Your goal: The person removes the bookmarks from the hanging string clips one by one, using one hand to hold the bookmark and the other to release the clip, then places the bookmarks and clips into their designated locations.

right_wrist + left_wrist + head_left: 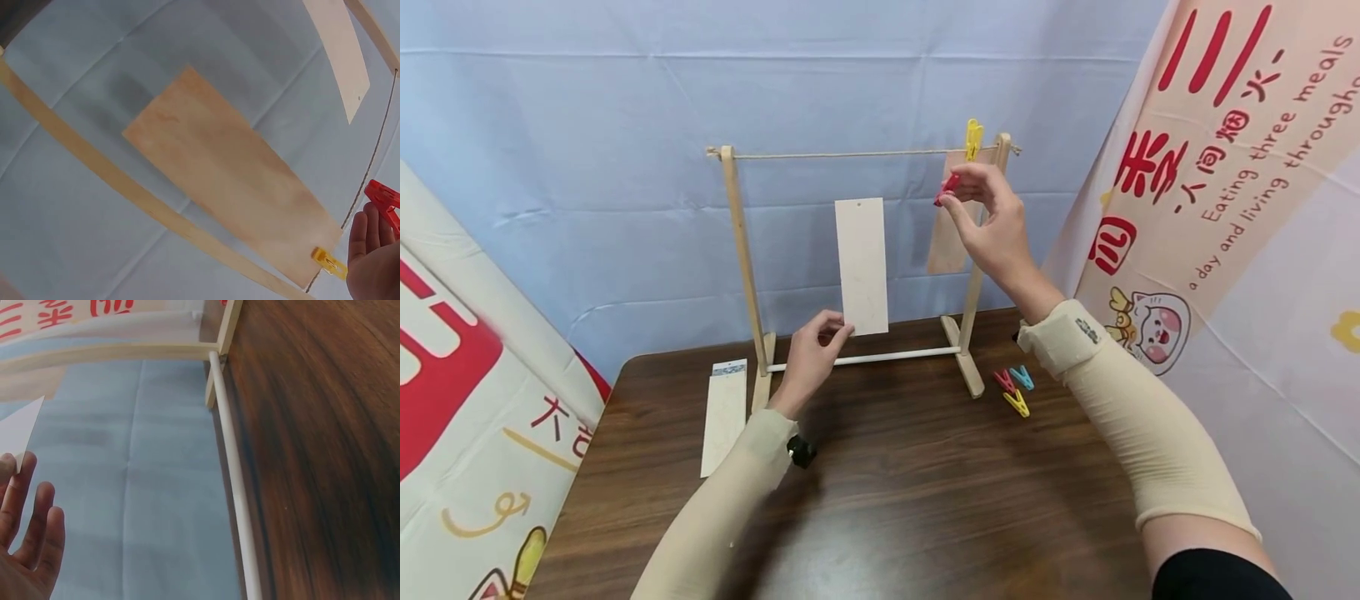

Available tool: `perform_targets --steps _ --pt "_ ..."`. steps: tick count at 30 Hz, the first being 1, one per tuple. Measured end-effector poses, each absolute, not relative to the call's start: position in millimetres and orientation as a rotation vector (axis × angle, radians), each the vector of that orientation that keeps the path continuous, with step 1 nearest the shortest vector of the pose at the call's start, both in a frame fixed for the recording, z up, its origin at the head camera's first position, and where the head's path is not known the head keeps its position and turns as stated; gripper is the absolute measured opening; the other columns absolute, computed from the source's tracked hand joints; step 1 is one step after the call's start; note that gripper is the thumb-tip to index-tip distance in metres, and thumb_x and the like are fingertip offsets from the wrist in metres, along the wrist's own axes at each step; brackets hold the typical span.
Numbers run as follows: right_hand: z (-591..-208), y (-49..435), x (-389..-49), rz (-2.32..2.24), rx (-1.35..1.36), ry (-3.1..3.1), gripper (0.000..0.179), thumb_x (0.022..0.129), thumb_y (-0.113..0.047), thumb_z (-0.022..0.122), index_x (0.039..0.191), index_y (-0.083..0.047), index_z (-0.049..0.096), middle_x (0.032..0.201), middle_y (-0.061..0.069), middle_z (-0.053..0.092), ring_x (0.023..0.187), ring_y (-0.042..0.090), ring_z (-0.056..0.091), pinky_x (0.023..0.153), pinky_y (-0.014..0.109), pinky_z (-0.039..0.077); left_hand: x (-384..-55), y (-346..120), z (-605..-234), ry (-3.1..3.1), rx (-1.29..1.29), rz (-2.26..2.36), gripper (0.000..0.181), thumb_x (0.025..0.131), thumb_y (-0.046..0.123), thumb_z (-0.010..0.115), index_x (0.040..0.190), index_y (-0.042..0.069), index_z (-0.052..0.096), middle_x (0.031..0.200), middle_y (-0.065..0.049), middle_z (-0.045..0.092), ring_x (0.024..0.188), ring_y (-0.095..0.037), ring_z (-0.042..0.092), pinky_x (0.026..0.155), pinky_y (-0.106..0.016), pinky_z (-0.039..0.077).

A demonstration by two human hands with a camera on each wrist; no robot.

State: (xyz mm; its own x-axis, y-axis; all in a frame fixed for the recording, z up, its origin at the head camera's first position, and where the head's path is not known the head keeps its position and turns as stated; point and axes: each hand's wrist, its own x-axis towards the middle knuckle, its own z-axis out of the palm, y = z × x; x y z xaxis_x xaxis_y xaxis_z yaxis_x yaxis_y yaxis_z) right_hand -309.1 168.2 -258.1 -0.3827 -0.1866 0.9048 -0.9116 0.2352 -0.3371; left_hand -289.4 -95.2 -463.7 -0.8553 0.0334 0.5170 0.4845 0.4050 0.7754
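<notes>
My left hand (815, 358) pinches the lower left corner of a white paper strip (862, 267), which stands upright in the air below the string (850, 154) of a wooden rack. A small hole shows near the strip's top edge. Between thumb and fingers, my right hand (996, 221) holds a red clothespin (947, 190) just under the string's right part. Behind that hand, a tan strip (231, 175) hangs from the string by a yellow clothespin (973, 140). The left wrist view shows thumb and finger on the white strip's corner (22, 434).
Red, blue and yellow clothespins (1017, 403) lie on the brown table (925, 483) at the right. More white strips (724, 417), one with a blue patterned end, lie by the rack's left foot (762, 392). A white bar (895, 357) joins the rack's posts low down.
</notes>
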Motion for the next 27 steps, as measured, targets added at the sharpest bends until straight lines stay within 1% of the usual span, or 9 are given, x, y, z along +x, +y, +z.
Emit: perform_targets --steps 6,9,12,16,24,27 --pt "-267.6 169.3 -306.1 1.195 0.994 -1.792 0.035 0.087 0.011 0.07 0.12 0.012 0.057 0.103 0.027 0.065 0.091 0.036 0.065 0.087 0.044 0.053 -284.7 -102.2 -471.9 -2.267 -0.406 -1.427 0.017 0.095 0.03 0.07 0.105 0.015 0.069 0.09 0.003 0.072 0.077 -0.013 0.063 0.073 -0.028 0.052" --pt "-271.3 170.2 -305.7 1.202 0.997 -1.792 0.035 0.087 0.012 0.07 0.119 0.015 0.056 0.103 0.029 0.065 0.091 0.038 0.065 0.086 0.05 0.052 -281.9 -105.8 -475.0 -2.269 -0.379 -1.431 0.017 0.095 0.03 0.071 0.105 0.015 0.069 0.091 0.002 0.072 0.077 -0.013 0.063 0.073 -0.027 0.052" --pt "-275.2 171.6 -305.1 1.213 0.986 -1.805 0.035 0.087 0.013 0.069 0.119 0.016 0.056 0.104 0.03 0.065 0.091 0.039 0.065 0.086 0.054 0.051 -279.1 -109.5 -477.5 -2.264 -0.371 -1.441 0.017 0.095 0.028 0.071 0.104 0.014 0.069 0.091 0.001 0.072 0.079 -0.014 0.063 0.074 -0.027 0.052" --pt "-280.1 173.2 -303.8 1.227 0.966 -1.831 0.035 0.087 0.013 0.069 0.12 0.015 0.055 0.105 0.03 0.064 0.092 0.039 0.065 0.087 0.054 0.051 -275.2 -114.5 -480.7 -2.269 -0.358 -1.455 0.016 0.096 0.028 0.071 0.104 0.015 0.068 0.091 0.002 0.073 0.08 -0.013 0.064 0.075 -0.027 0.052" --pt "-290.4 175.6 -301.2 1.223 0.96 -1.854 0.036 0.087 0.014 0.068 0.12 0.016 0.054 0.105 0.03 0.064 0.093 0.041 0.065 0.088 0.057 0.05 -265.9 -123.8 -483.5 -2.26 -0.31 -1.497 0.016 0.096 0.027 0.07 0.105 0.014 0.069 0.094 0.0 0.073 0.086 -0.014 0.067 0.082 -0.033 0.054" --pt "-295.6 177.3 -299.9 1.226 0.955 -1.862 0.036 0.087 0.015 0.068 0.12 0.016 0.054 0.104 0.03 0.065 0.093 0.041 0.065 0.088 0.057 0.05 -262.7 -127.5 -485.4 -2.248 -0.303 -1.501 0.015 0.096 0.026 0.07 0.104 0.013 0.068 0.094 0.0 0.074 0.086 -0.015 0.068 0.08 -0.031 0.055"
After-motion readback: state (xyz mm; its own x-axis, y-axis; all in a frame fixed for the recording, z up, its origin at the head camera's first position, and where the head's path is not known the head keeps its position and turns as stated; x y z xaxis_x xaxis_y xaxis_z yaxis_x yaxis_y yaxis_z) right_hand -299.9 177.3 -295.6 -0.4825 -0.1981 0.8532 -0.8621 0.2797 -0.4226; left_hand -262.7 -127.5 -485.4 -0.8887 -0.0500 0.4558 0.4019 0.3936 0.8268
